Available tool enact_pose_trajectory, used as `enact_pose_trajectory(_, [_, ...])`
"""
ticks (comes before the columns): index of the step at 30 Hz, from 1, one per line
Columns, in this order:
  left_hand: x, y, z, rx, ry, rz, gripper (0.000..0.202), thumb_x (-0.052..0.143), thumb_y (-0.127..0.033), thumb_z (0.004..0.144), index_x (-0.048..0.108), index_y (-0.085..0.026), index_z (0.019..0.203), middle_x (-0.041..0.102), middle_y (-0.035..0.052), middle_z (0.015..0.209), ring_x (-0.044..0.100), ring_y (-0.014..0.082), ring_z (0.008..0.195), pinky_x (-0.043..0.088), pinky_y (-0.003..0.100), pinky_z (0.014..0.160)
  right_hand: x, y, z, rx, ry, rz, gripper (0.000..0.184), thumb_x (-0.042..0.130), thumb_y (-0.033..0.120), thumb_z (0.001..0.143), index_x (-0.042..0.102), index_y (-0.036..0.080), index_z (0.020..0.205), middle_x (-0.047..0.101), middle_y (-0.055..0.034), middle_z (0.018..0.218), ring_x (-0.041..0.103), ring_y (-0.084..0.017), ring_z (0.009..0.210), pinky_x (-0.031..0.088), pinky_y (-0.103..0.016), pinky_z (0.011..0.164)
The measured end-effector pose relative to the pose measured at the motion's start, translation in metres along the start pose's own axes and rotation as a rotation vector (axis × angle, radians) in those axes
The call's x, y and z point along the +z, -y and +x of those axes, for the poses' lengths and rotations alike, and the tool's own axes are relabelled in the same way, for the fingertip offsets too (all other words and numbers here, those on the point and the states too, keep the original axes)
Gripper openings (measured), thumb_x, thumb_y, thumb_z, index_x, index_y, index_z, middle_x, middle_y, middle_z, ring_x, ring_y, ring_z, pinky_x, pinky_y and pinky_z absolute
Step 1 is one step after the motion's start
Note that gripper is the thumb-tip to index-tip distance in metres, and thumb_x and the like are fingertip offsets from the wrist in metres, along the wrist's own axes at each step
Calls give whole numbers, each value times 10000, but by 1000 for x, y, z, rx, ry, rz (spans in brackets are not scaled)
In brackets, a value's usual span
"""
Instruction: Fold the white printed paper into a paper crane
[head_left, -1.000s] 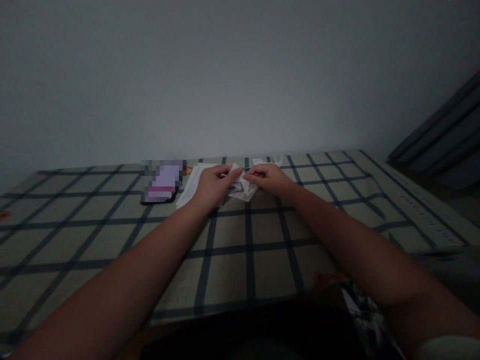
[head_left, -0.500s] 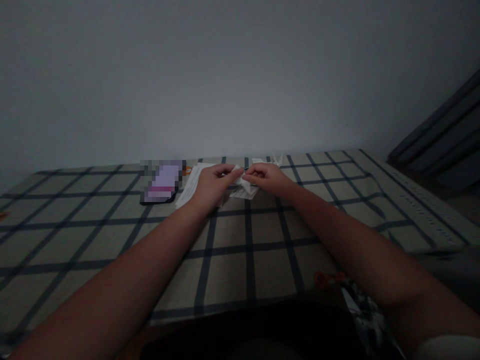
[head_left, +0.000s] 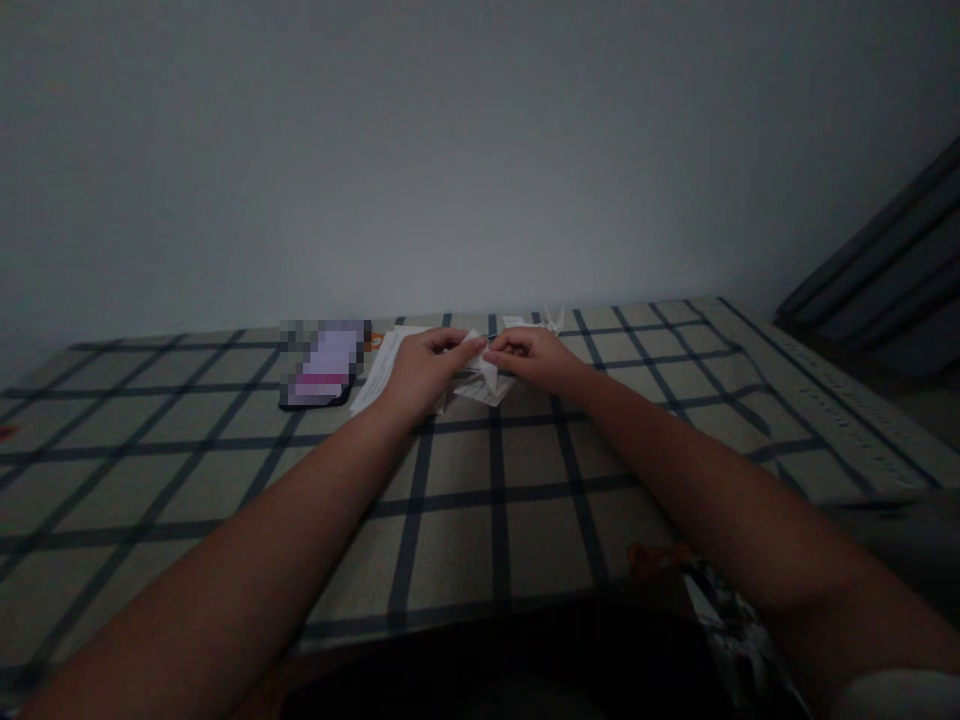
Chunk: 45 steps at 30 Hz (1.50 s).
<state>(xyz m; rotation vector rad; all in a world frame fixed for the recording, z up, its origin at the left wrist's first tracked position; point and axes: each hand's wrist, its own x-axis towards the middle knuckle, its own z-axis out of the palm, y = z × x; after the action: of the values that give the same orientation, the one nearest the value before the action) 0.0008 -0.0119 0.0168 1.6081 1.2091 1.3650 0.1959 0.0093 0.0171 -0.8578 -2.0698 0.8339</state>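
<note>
The folded white paper (head_left: pixel 489 374) is between the two hands, above the checked cloth (head_left: pixel 457 560). Some folds are done, leaving a narrow pointed flap; how much folding is left I can't tell. The left hand (head_left: pixel 431 362) pinches the paper's left side between thumb and fingers; the right hand (head_left: pixel 534 354), fingers curled, pinches its right side. Both forearms (head_left: pixel 292 525) stretch forward, converging on the paper. Left of it lie printed sheets (head_left: pixel 379 378), then a smartphone (head_left: pixel 324 375); beyond it, to the right, is a spiky paper piece (head_left: pixel 555 321).
</note>
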Motion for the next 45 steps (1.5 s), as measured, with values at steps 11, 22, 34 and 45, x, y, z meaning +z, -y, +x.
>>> enact_pose_trajectory(11, [-1,-8,-1,-21,-2,-50,350,785,-518,695,775,-193,823,742,56,825,646,187,723,520,301,658,0,1,-1,-17,7,-10,320,614,459,847,647,143,805,601,-3,718,480,-105,637,339,-242,595])
enact_pose_trajectory(22, [0,-5,0,8,93,-32,493,652,-634,787,772,-181,940,743,68,885,643,196,770,486,284,671,-1,4,0,5,-50,-32,323,624,455,832,666,137,787,605,-7,703,466,-106,633,327,-242,586])
enact_pose_trajectory(34, [-2,-10,0,213,86,102,287,670,-474,821,756,-202,851,708,73,1041,633,216,1009,468,342,926,0,-2,5,60,-67,196,310,696,443,753,669,153,858,661,-36,825,578,-141,751,448,-279,694])
enact_pose_trajectory(45, [6,3,0,-138,245,-218,504,733,-375,753,677,-197,1222,730,118,1079,684,209,826,516,304,695,-5,3,4,56,-144,151,258,702,402,763,681,152,822,656,-39,800,568,-140,738,451,-284,682])
